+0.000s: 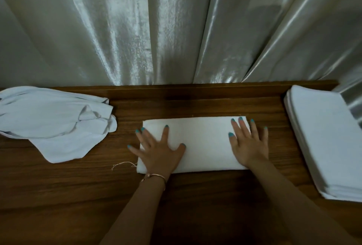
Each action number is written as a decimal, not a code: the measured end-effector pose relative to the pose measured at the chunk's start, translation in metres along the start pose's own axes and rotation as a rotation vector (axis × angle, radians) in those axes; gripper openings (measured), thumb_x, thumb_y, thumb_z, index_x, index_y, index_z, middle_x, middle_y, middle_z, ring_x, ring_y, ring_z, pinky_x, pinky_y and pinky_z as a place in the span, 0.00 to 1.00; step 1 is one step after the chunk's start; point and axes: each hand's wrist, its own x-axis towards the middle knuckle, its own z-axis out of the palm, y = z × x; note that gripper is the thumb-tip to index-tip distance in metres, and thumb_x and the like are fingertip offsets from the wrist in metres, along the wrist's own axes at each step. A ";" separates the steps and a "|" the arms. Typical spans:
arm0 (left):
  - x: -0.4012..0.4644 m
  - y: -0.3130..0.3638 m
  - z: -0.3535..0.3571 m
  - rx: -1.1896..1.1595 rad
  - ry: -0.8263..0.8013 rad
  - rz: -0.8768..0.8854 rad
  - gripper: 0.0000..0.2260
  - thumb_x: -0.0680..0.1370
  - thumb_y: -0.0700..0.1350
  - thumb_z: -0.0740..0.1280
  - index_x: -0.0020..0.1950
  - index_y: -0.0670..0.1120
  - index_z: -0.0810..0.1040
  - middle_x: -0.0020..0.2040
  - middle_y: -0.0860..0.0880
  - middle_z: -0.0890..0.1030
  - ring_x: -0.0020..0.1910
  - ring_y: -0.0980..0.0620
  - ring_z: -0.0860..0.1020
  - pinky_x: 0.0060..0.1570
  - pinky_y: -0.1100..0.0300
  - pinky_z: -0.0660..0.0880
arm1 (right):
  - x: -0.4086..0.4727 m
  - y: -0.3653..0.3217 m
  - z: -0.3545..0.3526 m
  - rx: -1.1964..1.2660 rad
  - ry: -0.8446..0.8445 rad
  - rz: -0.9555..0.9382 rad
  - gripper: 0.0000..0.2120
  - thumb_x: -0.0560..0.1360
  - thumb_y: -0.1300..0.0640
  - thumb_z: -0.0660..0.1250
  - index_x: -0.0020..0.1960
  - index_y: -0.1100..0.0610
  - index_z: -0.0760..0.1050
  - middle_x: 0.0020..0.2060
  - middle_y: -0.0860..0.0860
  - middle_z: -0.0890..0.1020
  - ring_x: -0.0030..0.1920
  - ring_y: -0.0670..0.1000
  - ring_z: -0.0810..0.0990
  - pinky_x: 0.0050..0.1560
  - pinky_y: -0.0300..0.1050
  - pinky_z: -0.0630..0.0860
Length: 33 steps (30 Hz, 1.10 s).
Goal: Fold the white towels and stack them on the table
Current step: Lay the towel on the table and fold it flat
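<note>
A white towel [203,142], folded into a long rectangle, lies in the middle of the wooden table [78,186]. My left hand [158,150] rests flat on its left end with fingers spread. My right hand [249,142] presses flat on its right end, fingers apart, some reaching past the towel's edge. Neither hand grips anything. A heap of unfolded white towels [51,121] lies at the left. A neat stack of folded white towels [329,142] stands at the right edge.
A shiny pale curtain [176,29] hangs right behind the table's back edge. A loose thread [121,164] trails from the towel's left corner. Bare wood shows along the near side of the table.
</note>
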 end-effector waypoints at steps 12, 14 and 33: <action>0.038 -0.019 0.006 -0.071 0.029 0.257 0.33 0.73 0.74 0.41 0.76 0.65 0.43 0.80 0.49 0.42 0.78 0.51 0.40 0.72 0.39 0.39 | 0.010 -0.009 0.002 0.145 -0.034 -0.084 0.26 0.78 0.36 0.37 0.74 0.35 0.33 0.76 0.43 0.37 0.76 0.51 0.35 0.75 0.60 0.39; 0.040 -0.027 0.004 -0.079 0.028 0.267 0.31 0.76 0.71 0.42 0.77 0.63 0.43 0.80 0.50 0.43 0.78 0.53 0.40 0.74 0.42 0.39 | 0.010 0.007 -0.002 0.184 -0.085 -0.028 0.25 0.79 0.37 0.38 0.74 0.36 0.33 0.77 0.42 0.37 0.77 0.52 0.35 0.75 0.60 0.39; 0.041 -0.028 -0.047 -0.782 -0.119 -0.263 0.20 0.76 0.58 0.67 0.49 0.39 0.77 0.44 0.43 0.80 0.41 0.48 0.78 0.34 0.59 0.69 | 0.014 -0.018 -0.051 0.868 -0.217 0.610 0.35 0.70 0.36 0.67 0.68 0.57 0.68 0.64 0.58 0.73 0.64 0.62 0.71 0.65 0.57 0.67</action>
